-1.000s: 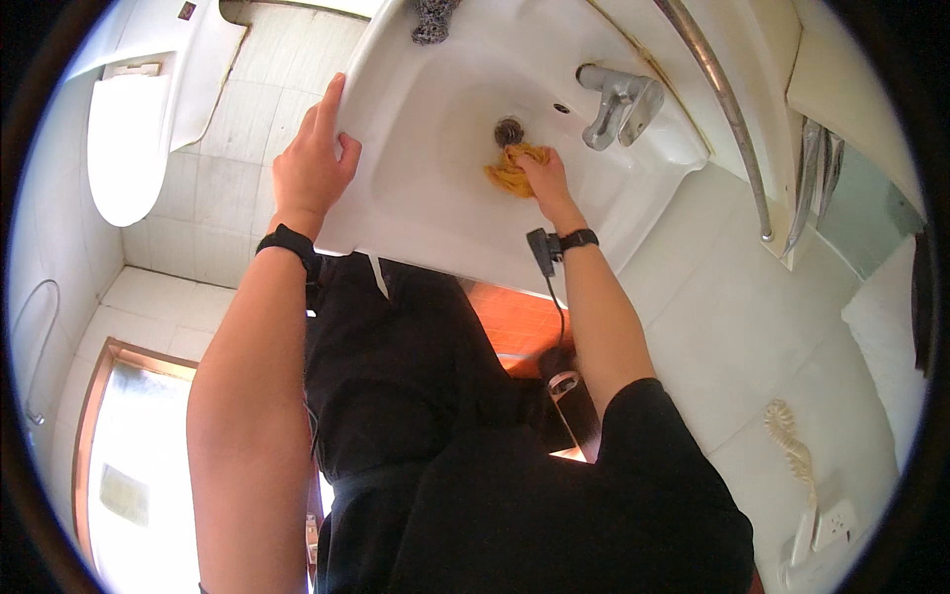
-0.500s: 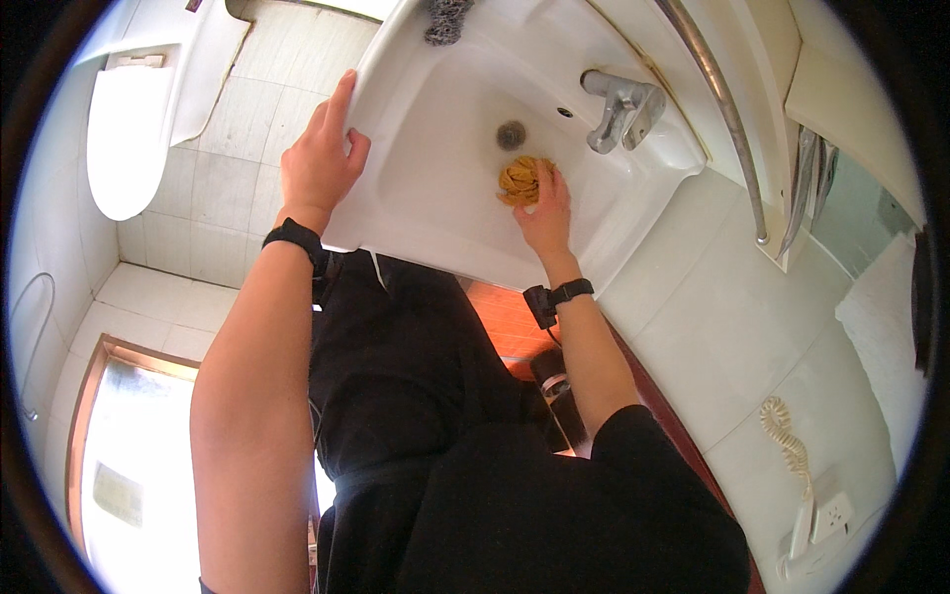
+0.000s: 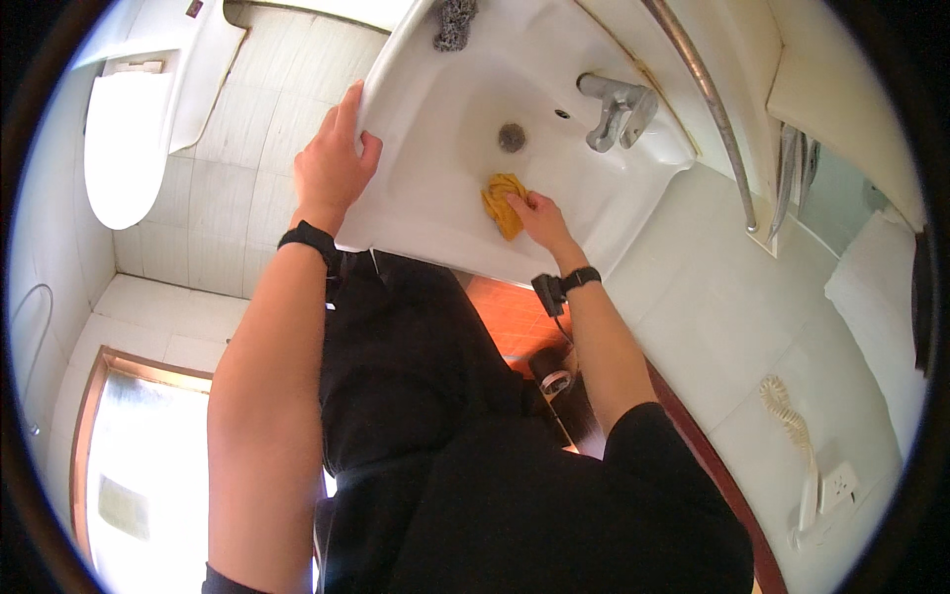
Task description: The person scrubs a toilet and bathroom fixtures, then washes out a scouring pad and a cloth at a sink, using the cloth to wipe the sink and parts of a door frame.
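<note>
My left hand [image 3: 334, 166] rests at the left edge of the white washbasin [image 3: 396, 158], its fingers stretched out along the rim and its thumb apart. Inside the basin, my right hand [image 3: 542, 220] pinches the right side of a crumpled yellow cloth [image 3: 506, 204]. The cloth lies on the basin floor, a little nearer to me than the round drain [image 3: 512, 138]. Beyond the drain to the right, a chrome faucet [image 3: 616, 111] stands on the basin's ledge. A grey mesh scouring pad [image 3: 455, 26] lies at the basin's far left.
A white toilet [image 3: 124, 148] is at the far left. Along the right wall runs a metal pipe [image 3: 705, 94], and a coiled cream cord [image 3: 785, 418] hangs lower down beside a wall socket [image 3: 838, 486]. A white towel [image 3: 876, 287] hangs at the right edge.
My right hand has drawn the yellow cloth nearer to me and slightly left, away from the drain. The cloth is now more spread out. My left hand stays on the rim.
</note>
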Demonstrator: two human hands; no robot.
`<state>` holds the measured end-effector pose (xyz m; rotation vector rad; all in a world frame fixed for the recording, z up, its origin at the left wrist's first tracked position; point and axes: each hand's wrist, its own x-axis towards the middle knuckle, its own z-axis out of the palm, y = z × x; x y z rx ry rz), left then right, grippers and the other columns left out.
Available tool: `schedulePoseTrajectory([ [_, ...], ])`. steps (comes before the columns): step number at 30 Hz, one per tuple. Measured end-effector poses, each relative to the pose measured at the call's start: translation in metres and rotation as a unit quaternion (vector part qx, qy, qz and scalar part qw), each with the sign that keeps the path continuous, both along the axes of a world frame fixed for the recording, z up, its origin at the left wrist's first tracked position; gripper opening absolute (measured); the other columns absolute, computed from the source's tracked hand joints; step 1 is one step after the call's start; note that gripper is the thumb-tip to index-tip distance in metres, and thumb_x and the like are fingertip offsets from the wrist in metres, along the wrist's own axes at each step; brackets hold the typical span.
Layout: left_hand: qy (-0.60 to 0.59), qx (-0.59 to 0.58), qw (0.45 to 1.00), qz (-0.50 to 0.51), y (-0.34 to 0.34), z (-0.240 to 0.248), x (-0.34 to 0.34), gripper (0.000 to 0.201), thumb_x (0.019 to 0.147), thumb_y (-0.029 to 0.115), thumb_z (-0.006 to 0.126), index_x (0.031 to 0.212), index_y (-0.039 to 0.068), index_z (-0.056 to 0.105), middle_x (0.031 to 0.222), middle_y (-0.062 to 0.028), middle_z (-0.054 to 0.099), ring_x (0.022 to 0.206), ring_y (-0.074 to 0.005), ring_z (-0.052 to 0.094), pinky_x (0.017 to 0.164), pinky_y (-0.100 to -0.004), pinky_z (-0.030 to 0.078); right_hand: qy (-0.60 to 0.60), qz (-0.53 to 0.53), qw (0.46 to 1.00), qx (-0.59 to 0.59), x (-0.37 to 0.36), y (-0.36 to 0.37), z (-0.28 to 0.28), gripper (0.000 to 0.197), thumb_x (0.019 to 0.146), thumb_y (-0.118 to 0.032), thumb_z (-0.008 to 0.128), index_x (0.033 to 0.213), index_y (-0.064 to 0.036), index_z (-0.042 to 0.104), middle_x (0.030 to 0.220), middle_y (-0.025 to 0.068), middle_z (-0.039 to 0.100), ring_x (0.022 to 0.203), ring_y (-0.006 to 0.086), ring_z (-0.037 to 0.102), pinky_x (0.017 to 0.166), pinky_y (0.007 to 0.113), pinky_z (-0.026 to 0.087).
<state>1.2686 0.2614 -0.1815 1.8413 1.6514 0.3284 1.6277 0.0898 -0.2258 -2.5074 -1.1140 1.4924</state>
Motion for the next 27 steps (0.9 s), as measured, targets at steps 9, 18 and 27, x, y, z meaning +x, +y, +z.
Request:
schedulePoseTrajectory([
  [9, -0.035, -0.056, 0.998, -0.003, 0.001, 0.017, 0.003, 0.063, 0.094, 0.019, 0.062, 0.154, 0.016, 0.044, 0.135, -0.0100, 0.063, 0.109, -0.0330, 0.069, 0.085, -0.0475, 0.058, 0.170, -0.337, 0.926, 0.032, -0.050, -0.022, 0.124, 0.045, 0.104, -0.038, 0.068, 0.125, 0.0022, 0.070, 0.103, 0.0020, 0.072, 0.092, 0.0101, 0.066, 0.083, 0.030, 0.056],
  [18, -0.196, -0.079, 0.971, -0.116, -0.024, 0.095, 0.079, 0.024, 0.098, 0.019, 0.069, 0.116, 0.004, 0.074, 0.109, -0.0131, 0.076, 0.097, -0.0298, 0.072, 0.086, -0.0390, 0.057, 0.296, -0.400, 0.849, 0.178, -0.060, -0.011, 0.161, 0.044, 0.104, -0.034, 0.068, 0.131, -0.0001, 0.067, 0.112, 0.0042, 0.071, 0.104, 0.0136, 0.068, 0.092, 0.033, 0.058],
  [27, -0.292, -0.076, 0.944, -0.134, -0.059, 0.187, 0.144, 0.023, 0.100, 0.020, 0.072, 0.106, -0.002, 0.071, 0.095, -0.0083, 0.076, 0.089, -0.0149, 0.071, 0.079, -0.0302, 0.057, 0.389, -0.400, 0.805, 0.205, -0.040, -0.017, 0.171, 0.044, 0.108, -0.040, 0.059, 0.131, -0.0020, 0.064, 0.115, 0.0057, 0.071, 0.105, 0.0156, 0.068, 0.088, 0.034, 0.057],
])
